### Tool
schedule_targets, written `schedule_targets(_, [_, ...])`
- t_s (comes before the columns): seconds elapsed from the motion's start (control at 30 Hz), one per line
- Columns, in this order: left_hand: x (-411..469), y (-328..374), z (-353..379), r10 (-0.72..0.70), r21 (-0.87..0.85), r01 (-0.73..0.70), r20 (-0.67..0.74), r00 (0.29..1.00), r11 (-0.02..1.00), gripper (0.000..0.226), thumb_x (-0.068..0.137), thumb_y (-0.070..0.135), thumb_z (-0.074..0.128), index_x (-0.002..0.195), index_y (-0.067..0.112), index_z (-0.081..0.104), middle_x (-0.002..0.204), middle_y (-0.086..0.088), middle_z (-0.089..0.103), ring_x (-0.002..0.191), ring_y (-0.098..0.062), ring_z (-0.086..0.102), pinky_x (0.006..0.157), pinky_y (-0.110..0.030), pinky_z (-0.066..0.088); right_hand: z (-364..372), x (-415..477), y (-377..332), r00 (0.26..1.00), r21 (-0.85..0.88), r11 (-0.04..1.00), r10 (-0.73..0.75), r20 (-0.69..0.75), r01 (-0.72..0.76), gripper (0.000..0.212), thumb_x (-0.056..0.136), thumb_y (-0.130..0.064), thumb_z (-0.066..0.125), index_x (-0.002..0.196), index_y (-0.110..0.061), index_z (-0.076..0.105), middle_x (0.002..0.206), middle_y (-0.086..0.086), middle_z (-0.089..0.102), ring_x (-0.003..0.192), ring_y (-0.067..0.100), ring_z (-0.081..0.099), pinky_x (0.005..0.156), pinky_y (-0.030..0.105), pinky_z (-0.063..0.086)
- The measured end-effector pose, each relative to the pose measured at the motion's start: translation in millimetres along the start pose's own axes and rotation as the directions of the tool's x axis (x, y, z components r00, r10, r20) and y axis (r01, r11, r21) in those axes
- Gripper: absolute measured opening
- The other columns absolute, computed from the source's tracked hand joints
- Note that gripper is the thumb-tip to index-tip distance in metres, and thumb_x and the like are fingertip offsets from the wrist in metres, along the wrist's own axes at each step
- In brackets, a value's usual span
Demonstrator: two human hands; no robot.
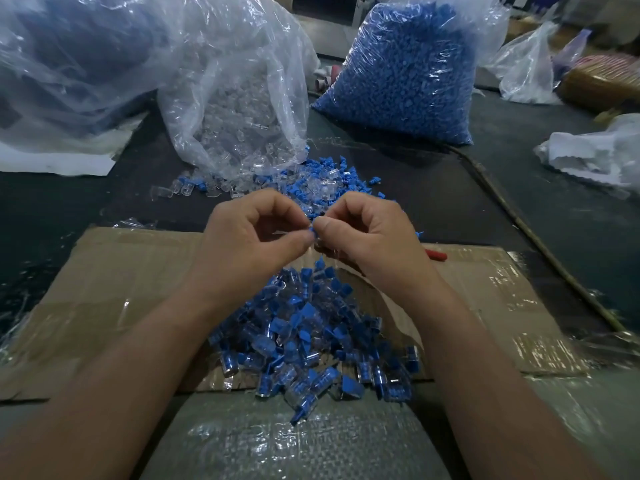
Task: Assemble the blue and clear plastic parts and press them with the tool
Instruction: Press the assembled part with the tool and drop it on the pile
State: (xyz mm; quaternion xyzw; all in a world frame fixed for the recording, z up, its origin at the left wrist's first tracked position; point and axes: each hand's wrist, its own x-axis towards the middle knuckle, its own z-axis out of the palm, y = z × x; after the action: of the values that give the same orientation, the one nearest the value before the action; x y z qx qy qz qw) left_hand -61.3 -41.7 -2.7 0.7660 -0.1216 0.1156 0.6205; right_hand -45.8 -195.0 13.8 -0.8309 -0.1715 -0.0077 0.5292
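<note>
The small blue part (314, 231) sits right where the two hands meet, pinched between the thumb and forefinger of the right hand (367, 233). Touching it on the left is a clear part (286, 233), pinched the same way in the fingertips of the left hand (252, 237). The hands are together, thumbs almost touching, and each is curled tight on its own piece. The pair seems to lie crosswise, its long axis running from one hand to the other with the blue end toward the right. Both parts are mostly hidden by the fingers, so I cannot tell more of how they point.

Below the hands and between the forearms is a pile of joined blue-and-clear pieces (311, 341) on a taped cardboard sheet (121, 271). A red handle (437, 255) shows just beside the right hand, lying on that sheet. Beyond the hands, loose parts (311, 181) are scattered on the dark table (433, 195) at the mouth of a bag of clear parts (239, 98). A full bag of blue parts (405, 71) stands to its right.
</note>
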Motion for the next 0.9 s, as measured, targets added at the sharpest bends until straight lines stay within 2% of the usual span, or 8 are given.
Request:
schedule_targets(0.13, [2.7,-0.2,-0.9,-0.023,-0.025,0.022,-0.043,0.999,0.999,0.021,0.072,0.003,0.070,0.071,0.021,0.061,0.072,0.007,0.068,0.066,-0.008,0.064,0.066,-0.018,0.055,-0.3,0.6,1.5,0.999,0.114,0.993,0.010,0.043,-0.014,0.014,0.083,-0.012,0.066,0.080,-0.026,0.065,0.076,-0.003,0.067,0.073,0.016,0.065,0.071,0.030,0.056])
schedule_targets(0.23, [4.1,-1.9,-2.6,-0.046,-0.064,0.040,-0.091,0.995,0.997,0.024,0.071,0.004,0.070,0.073,0.025,0.059,0.066,0.012,0.066,0.064,-0.004,0.063,0.063,-0.017,0.053,1.4,0.3,2.5,0.999,0.113,0.993,-0.042,0.034,0.038,0.022,0.082,-0.004,0.066,0.085,-0.026,0.069,0.076,-0.008,0.069,0.074,0.011,0.066,0.073,0.025,0.056])
schedule_targets(0.33, [5.1,-1.5,-4.1,-0.083,-0.129,0.073,-0.075,0.994,0.989,0.025,0.075,0.001,0.066,0.081,0.024,0.059,0.063,0.011,0.065,0.057,-0.003,0.062,0.054,-0.015,0.050,3.4,0.0,3.4,0.997,0.120,0.991,-0.064,0.045,0.058,0.029,0.078,-0.001,0.069,0.091,-0.026,0.066,0.082,-0.010,0.068,0.077,0.003,0.065,0.074,0.018,0.053])
schedule_targets(0.43, [5.5,0.0,-4.4,-0.141,-0.245,0.127,-0.039,0.989,0.961,0.022,0.075,-0.001,0.063,0.084,0.019,0.064,0.062,0.008,0.064,0.058,-0.006,0.064,0.056,-0.017,0.052,6.3,-1.2,3.4,0.990,0.139,0.980,-0.142,0.001,0.140,0.037,0.072,0.001,0.073,0.097,-0.025,0.065,0.088,-0.007,0.066,0.077,0.003,0.066,0.074,0.016,0.052])
schedule_targets(0.53, [6.2,0.4,-4.6,-0.226,-0.367,0.218,0.021,0.974,0.904,0.014,0.066,0.007,0.063,0.078,0.013,0.067,0.064,0.000,0.069,0.058,-0.011,0.066,0.054,-0.016,0.052,9.4,-1.2,6.1,0.964,0.035,0.965,-0.258,-0.061,0.260,0.032,0.072,-0.001,0.073,0.099,-0.016,0.067,0.088,-0.002,0.068,0.081,0.010,0.066,0.076,0.023,0.054])
schedule_targets(0.63, [7.3,-0.4,-5.8,-0.280,-0.409,0.275,0.050,0.959,0.870,0.013,0.072,0.000,0.061,0.075,0.009,0.069,0.063,-0.006,0.069,0.056,-0.014,0.066,0.052,-0.017,0.052,8.9,-0.9,9.1,0.955,-0.026,0.958,-0.288,-0.076,0.287,0.028,0.072,-0.004,0.074,0.098,-0.010,0.069,0.088,-0.004,0.067,0.081,0.008,0.066,0.075,0.025,0.054])
schedule_targets(0.9, [7.0,-1.4,-6.8,-0.253,-0.407,0.268,0.092,0.963,0.873,0.013,0.057,0.008,0.065,0.070,0.010,0.067,0.064,-0.004,0.069,0.059,-0.013,0.067,0.053,-0.017,0.052,7.9,0.5,11.1,0.940,-0.080,0.942,-0.331,-0.077,0.325,0.026,0.071,-0.005,0.074,0.097,-0.005,0.071,0.087,-0.006,0.065,0.081,0.005,0.064,0.076,0.019,0.053])
